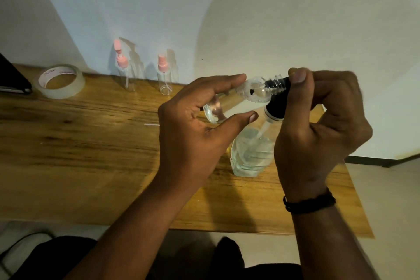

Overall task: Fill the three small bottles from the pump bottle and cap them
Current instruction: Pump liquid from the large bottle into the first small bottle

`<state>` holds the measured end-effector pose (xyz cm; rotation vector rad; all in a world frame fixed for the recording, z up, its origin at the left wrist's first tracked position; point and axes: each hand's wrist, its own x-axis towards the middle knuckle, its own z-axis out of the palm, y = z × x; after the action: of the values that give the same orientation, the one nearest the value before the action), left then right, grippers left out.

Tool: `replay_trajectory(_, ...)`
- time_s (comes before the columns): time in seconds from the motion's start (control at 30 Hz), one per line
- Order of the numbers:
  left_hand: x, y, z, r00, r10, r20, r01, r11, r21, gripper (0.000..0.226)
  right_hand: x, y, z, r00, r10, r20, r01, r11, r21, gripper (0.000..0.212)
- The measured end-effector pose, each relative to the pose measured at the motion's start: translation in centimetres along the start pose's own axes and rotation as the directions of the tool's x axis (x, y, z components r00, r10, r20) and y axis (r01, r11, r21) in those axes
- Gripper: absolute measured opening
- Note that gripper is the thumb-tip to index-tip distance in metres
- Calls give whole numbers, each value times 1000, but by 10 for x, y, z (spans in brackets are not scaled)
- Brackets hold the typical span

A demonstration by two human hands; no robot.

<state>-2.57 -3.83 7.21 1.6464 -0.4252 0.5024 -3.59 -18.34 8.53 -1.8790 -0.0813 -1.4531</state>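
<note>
Here's the pump bottle (251, 152), standing upright on the wooden table (91, 154) with clear liquid filling its lower part, and everything happens right above it. The left hand (195, 129) cradles a small clear bottle (238, 98) tipped on its side just over the pump bottle's shoulder, fingers stretched along the top of it and thumb reaching under, a loose clasp around the body. That small bottle's threaded neck points to the right, straight onto the black pump head (276, 98), and there's foam or bubbles gathered inside near the neck. The right hand (318, 134) is curled tight over the pump head, thumb up on top beside the small bottle's mouth, fingers folded down behind; a dark braided band (309, 203) circles that wrist. Far behind the pump bottle and to its left, against the wall, two more small bottles wait upright: one (126, 75) with a pink sprayer top, the other (164, 75) also pink-capped, standing apart from each other. Further left of those lies a roll of clear tape (61, 84) flat on the table, and at the far left edge a dark flat object (13, 79), too cropped to identify.
</note>
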Motion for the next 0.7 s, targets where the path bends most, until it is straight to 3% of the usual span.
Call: replay_trajectory(0.7,2,3,-2,1000,7,6,-7,1000,11,51,3,-1,-2,1000,17,20,-17,1000,-14,27)
